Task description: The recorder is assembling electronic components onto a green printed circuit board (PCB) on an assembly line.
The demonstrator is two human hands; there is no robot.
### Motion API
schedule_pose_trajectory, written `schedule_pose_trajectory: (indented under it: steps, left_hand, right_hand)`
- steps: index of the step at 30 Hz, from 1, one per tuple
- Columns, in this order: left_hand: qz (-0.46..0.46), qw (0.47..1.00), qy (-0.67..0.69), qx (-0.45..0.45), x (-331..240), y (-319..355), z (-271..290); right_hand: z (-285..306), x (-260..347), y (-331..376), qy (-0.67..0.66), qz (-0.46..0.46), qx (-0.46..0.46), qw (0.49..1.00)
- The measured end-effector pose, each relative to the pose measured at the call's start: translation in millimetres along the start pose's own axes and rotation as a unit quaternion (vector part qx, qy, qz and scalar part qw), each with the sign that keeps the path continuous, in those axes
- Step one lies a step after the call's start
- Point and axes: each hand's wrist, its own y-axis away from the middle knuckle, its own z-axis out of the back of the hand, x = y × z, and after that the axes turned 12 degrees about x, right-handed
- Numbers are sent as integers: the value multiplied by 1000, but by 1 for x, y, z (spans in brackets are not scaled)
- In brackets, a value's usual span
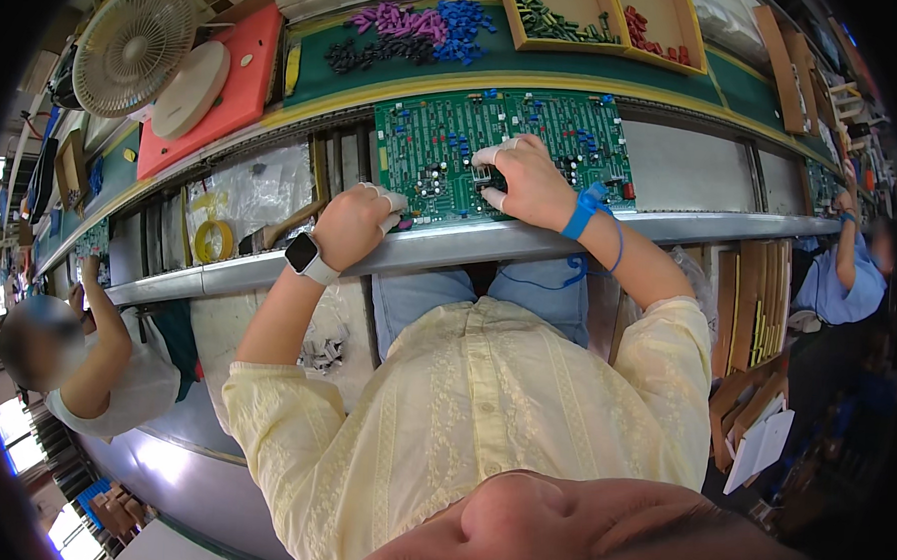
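Observation:
A green circuit board, populated with many small parts, lies flat in front of me. My right hand reaches over its middle, wearing white finger covers and a blue wrist strap. Its thumb and forefinger are on either side of a small dark component on the board. My left hand, with covered fingertips and a watch on the wrist, is at the board's near left corner. Its fingers are curled together, and a small pink piece shows beside the fingertips. What they hold is hidden.
Beyond the board lie piles of pink, blue and black parts. A divided yellow tray holds green and red parts. A fan stands far left. A metal rail runs along the near side. People work at both sides.

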Motion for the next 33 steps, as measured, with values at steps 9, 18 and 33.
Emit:
schedule_pose_trajectory:
  steps: [9,18,33]
  left_hand:
    - [10,1000,2,13,1,0,-1]
    - [7,999,37,11,3,-1,0]
    - [-95,994,37,40,-54,-109,-36]
  right_hand:
    - [-3,0,0,23,-4,-1,1000]
    - [-6,-2,2,85,17,-9,996]
    - [-42,52,64,113,72,32,990]
